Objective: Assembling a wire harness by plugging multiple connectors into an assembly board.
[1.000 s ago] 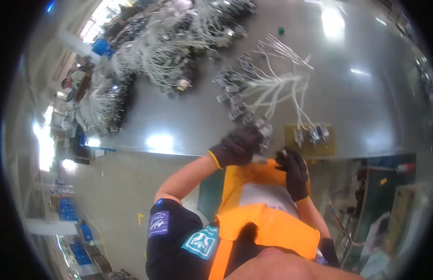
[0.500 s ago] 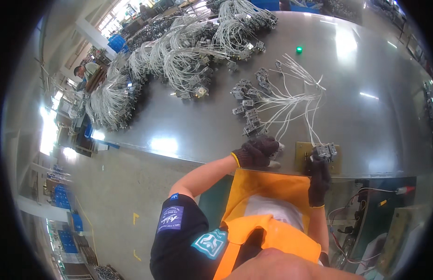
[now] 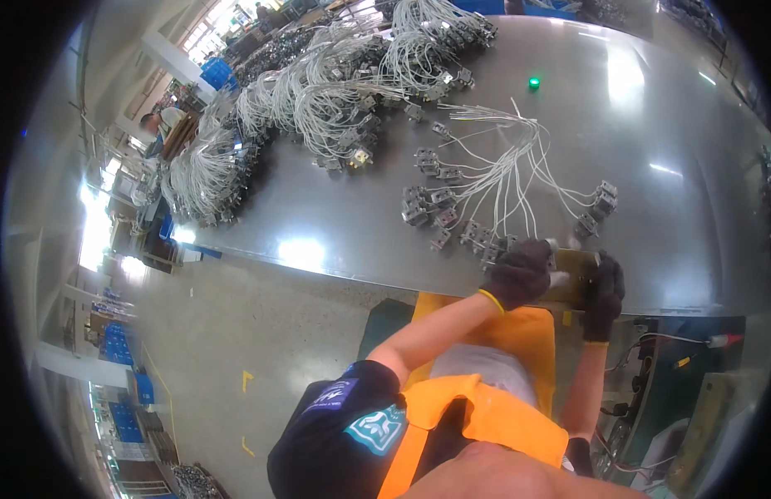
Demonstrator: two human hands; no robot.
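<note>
My left hand [image 3: 520, 274], in a dark glove with pale fingertips, is curled at the left side of a brass-coloured plate [image 3: 578, 264] near the table's front edge. Whatever sits in its fingers is too blurred to name. On the plate's right side my right hand [image 3: 603, 298], gloved too, has its fingers bent in; what they grip is hidden. Just beyond both hands lies a fan of white cables [image 3: 518, 158] with small grey metal blocks at their ends. Several blocks [image 3: 439, 208] spread to the left, and a pair [image 3: 603, 200] rests to the right.
Large heaps of white cables with metal blocks [image 3: 335, 125] fill the table's far left. A green light [image 3: 534, 83] shows on the metal tabletop [image 3: 651, 216]. Wires with a red connector [image 3: 724, 340] hang below the front edge at right. A person [image 3: 157, 125] is far left.
My left hand has moved right to the plate; my right hand has shifted slightly right. The cable bunch has swung round, and the blocks that were at my right hand now lie beyond the plate.
</note>
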